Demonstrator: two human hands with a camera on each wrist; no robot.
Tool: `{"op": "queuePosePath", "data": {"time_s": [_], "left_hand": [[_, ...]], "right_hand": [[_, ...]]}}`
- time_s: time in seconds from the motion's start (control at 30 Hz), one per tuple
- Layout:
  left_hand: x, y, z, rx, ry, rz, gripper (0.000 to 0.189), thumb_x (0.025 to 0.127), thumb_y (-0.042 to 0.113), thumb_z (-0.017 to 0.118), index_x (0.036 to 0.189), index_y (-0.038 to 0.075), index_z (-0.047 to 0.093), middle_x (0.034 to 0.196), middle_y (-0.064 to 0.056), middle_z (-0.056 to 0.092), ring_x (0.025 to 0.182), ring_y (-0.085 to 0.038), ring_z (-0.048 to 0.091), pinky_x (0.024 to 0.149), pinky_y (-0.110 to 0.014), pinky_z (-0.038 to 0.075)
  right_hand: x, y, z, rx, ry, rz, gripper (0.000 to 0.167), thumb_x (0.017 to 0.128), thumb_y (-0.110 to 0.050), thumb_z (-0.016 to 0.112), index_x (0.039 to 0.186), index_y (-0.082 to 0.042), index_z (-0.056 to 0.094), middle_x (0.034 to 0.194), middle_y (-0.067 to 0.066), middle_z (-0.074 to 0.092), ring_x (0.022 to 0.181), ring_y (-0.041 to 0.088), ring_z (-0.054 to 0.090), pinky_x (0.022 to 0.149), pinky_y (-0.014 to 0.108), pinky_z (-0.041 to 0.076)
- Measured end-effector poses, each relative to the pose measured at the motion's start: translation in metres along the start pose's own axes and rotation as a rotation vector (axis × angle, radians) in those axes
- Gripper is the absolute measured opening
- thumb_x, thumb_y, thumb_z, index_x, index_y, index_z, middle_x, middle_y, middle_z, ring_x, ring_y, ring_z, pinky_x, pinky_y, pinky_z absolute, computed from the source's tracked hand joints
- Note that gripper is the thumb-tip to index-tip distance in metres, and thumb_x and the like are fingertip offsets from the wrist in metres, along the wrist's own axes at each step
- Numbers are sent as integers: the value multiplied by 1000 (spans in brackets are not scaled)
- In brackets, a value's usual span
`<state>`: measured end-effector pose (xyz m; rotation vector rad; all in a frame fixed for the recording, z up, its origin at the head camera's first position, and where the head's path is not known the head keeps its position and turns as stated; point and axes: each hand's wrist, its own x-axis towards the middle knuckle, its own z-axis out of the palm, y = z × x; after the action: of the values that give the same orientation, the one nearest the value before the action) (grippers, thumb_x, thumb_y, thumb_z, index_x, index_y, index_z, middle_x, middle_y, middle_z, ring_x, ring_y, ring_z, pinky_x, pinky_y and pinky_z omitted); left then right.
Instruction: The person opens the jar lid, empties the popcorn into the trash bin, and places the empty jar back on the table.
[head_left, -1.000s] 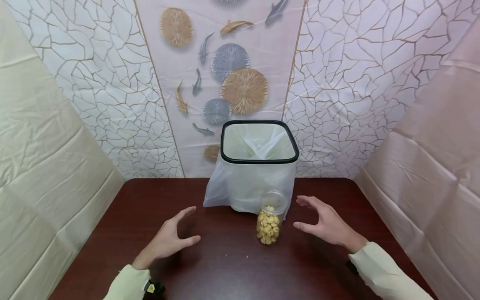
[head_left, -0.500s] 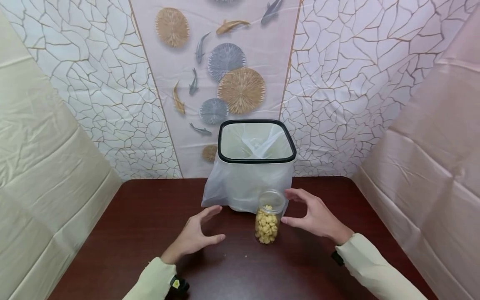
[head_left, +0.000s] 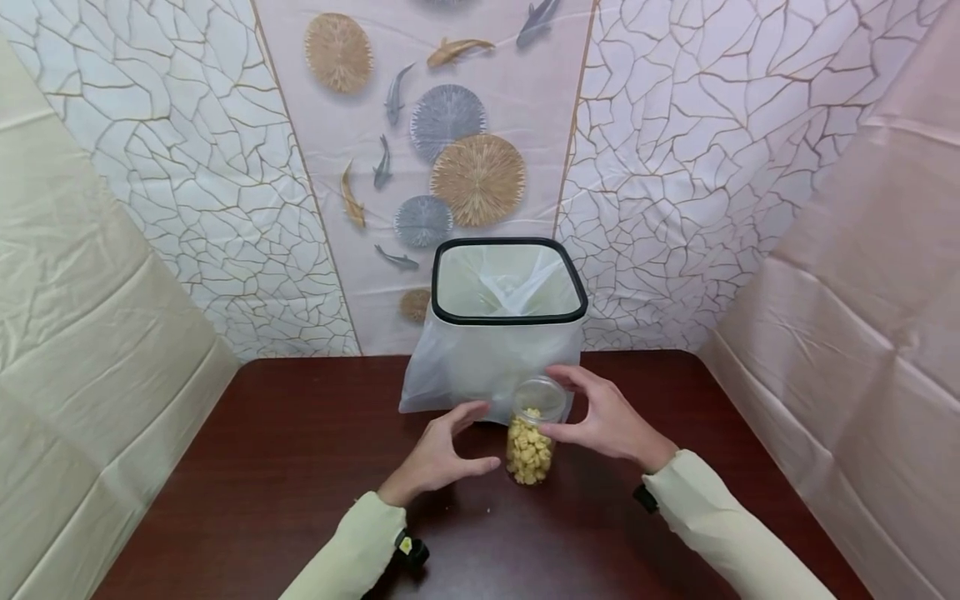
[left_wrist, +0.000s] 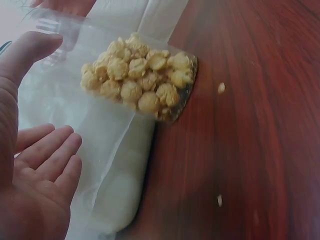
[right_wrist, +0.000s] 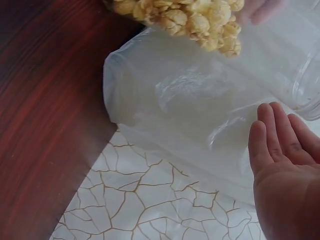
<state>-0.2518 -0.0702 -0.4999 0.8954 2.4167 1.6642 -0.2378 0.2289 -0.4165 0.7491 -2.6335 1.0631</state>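
A clear, lidless jar stands upright on the table, its lower part filled with yellow popcorn. My left hand is just left of the jar, thumb and fingers spread toward it with a small gap. On the other side, my right hand has its thumb at the jar's neck and its fingers reaching alongside the rim. In the right wrist view those fingers look straight, not curled round the jar; whether they touch it I cannot tell.
Right behind the jar stands a white bin with a black rim, lined with a translucent plastic bag. Small crumbs lie on the dark red wooden table. Patterned cloth hangs behind.
My left hand has moved right, up close to the jar. My right hand has moved left to the jar's neck. The jar stays in place on the table.
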Motion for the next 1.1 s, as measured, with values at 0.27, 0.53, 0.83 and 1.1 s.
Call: {"op": "queuePosePath", "data": {"time_s": [0.27, 0.53, 0.83, 1.1], "left_hand": [[21, 3, 22, -27, -31, 14, 84, 82, 32, 91, 154, 14, 50, 152, -5, 60, 144, -22, 56, 122, -49, 42], [31, -1, 40, -44, -17, 24, 78, 81, 32, 91, 148, 17, 55, 142, -2, 65, 136, -20, 60, 119, -49, 45], [47, 2, 58, -98, 0, 78, 73, 80, 30, 93, 144, 25, 58, 136, 5, 69, 122, -10, 66, 105, -29, 53], [51, 3, 68, -189, 20, 68, 66, 80, 23, 93, 138, 25, 62, 128, 2, 71, 111, -9, 68, 97, -27, 57]], "right_hand": [[6, -8, 4, -9, 18, -24, 80, 79, -42, 93, 145, -12, 60, 142, 5, 67, 123, 23, 67, 103, 50, 56], [9, -9, 8, -9, 28, -68, 78, 79, -38, 93, 145, -12, 60, 142, 4, 67, 124, 21, 67, 103, 48, 56], [8, -7, 9, -29, 36, -94, 74, 81, -33, 91, 145, -13, 60, 141, 3, 67, 117, 19, 68, 94, 42, 59], [8, -4, 15, -18, 56, -110, 72, 81, -31, 91, 143, -11, 62, 139, 4, 68, 115, 19, 69, 93, 41, 59]]}}
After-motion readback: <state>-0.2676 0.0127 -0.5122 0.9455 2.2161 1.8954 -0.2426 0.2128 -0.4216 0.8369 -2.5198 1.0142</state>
